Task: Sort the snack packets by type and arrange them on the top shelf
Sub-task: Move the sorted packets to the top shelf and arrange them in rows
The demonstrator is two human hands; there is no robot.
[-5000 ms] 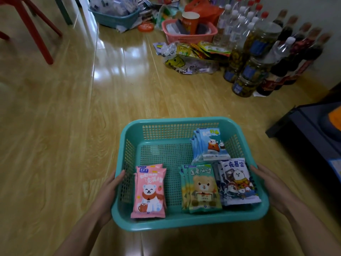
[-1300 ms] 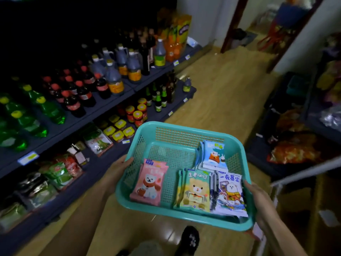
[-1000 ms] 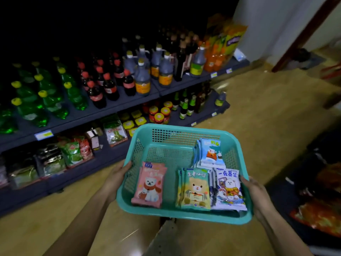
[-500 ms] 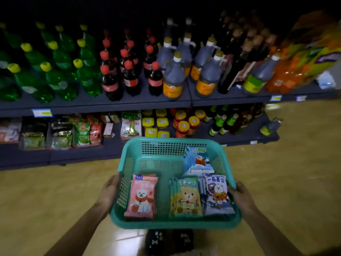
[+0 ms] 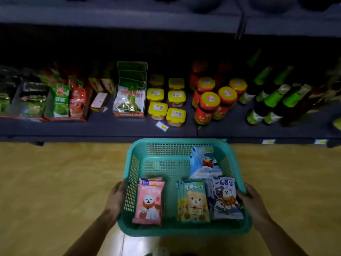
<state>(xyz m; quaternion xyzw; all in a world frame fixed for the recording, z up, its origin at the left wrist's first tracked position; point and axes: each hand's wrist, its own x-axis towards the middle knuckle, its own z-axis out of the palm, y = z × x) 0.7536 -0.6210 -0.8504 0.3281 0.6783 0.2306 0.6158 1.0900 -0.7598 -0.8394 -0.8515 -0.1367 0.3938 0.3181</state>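
I hold a teal plastic basket [image 5: 181, 230] in front of me with both hands. My left hand [image 5: 116, 197] grips its left wall and my right hand [image 5: 252, 202] grips its right rim. Inside lie stacks of snack packets: pink polar-bear packets [image 5: 149, 200] at the left, green bear packets [image 5: 193, 202] in the middle, dark blue dog packets [image 5: 224, 199] at the right, and light blue packets [image 5: 204, 162] leaning at the back right.
A dark grey shelf unit stands ahead. Its low shelf [image 5: 103, 126] carries bagged goods [image 5: 129, 97], yellow-lidded tubs [image 5: 166, 100], red jars [image 5: 212, 100] and green bottles [image 5: 273, 100]. The edge of a higher shelf [image 5: 129, 19] crosses the top. Wooden floor [image 5: 55, 182] lies below.
My view has dropped and come closer to the shelves: the bottle shelf has left the frame, and the low shelf now fills the view. The basket stays held in both hands.
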